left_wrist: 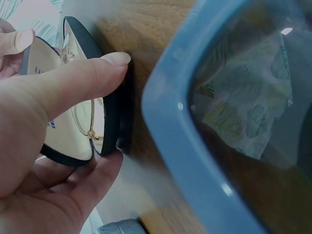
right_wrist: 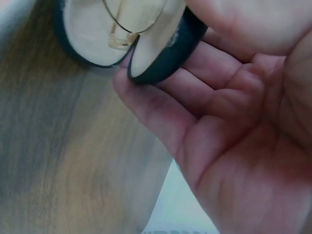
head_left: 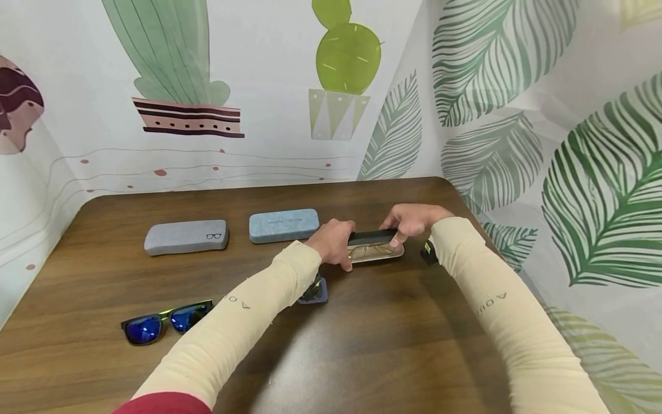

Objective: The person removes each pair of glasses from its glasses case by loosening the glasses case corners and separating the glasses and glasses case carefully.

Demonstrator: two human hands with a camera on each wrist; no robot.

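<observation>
A dark-shelled glasses case (head_left: 373, 237) with a cream lining stands partly open near the far right of the table. Thin gold-rimmed glasses (head_left: 368, 250) lie inside it. My left hand (head_left: 333, 242) grips the case's left end; in the left wrist view its thumb lies across the opening and the other fingers curl beneath. At the opposite end, my right hand (head_left: 412, 220) holds the lid side, and the right wrist view shows its fingers (right_wrist: 146, 105) bent under the dark shell. Part of the glasses is hidden by the lid.
A grey case (head_left: 186, 237) and a light blue case (head_left: 284, 225) lie toward the back. Blue-lensed sunglasses (head_left: 155, 323) sit front left. Blue-framed glasses (left_wrist: 163, 105) are beneath the left forearm. A black item (head_left: 428, 253) is partly hidden beside the right sleeve.
</observation>
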